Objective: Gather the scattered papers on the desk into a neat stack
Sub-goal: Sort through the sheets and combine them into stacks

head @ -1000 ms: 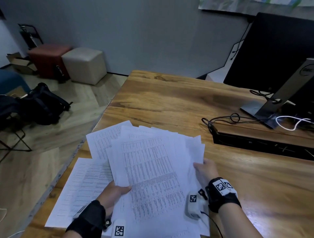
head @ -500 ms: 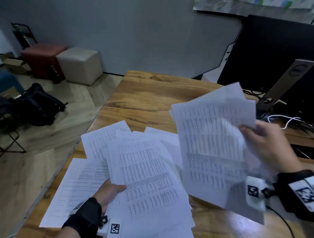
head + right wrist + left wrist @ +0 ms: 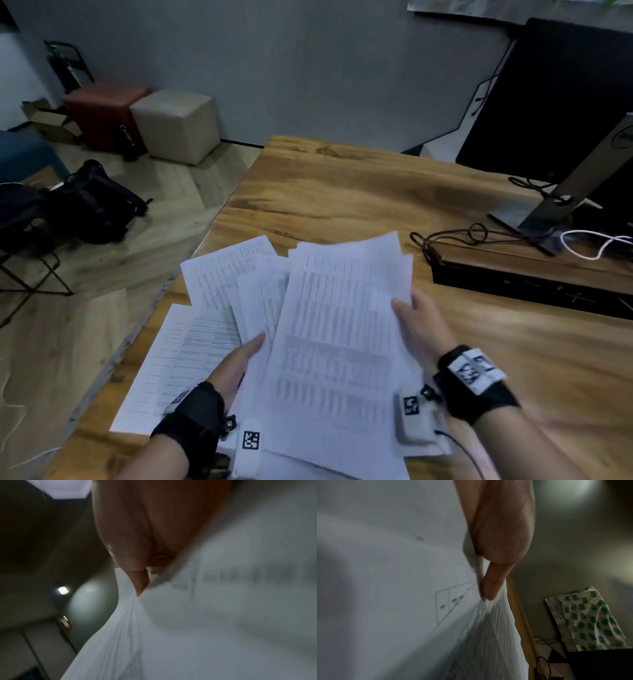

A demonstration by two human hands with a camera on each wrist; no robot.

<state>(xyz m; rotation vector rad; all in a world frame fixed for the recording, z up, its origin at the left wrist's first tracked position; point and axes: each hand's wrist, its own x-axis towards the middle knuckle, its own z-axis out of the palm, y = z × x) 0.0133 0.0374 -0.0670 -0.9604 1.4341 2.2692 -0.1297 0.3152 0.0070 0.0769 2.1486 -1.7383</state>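
Printed white papers lie fanned at the near left of the wooden desk [image 3: 342,192]. My right hand [image 3: 416,317] pinches the right edge of a bundle of sheets [image 3: 339,335] that lies over the pile. My left hand [image 3: 241,359] pinches the left edge of the sheets under that bundle [image 3: 260,308], thumb on top. In the left wrist view my thumb [image 3: 489,588] presses on paper edges [image 3: 488,635]. The right wrist view is blurred, with fingers [image 3: 154,534] against paper [image 3: 223,601]. Two loose sheets stick out: one [image 3: 219,270] at the far left, one [image 3: 178,363] at the near left.
A monitor stand [image 3: 561,202], a black monitor [image 3: 561,99] and cables [image 3: 479,236] occupy the right. A raised wooden riser [image 3: 534,270] runs along there. The desk's left edge drops to the floor, where a black bag [image 3: 92,205] and two cube stools [image 3: 178,125] sit.
My right hand had lifted a bundle of sheets up to the right; now it has brought them back down onto the pile. The left hand has stayed at the pile's left edge.
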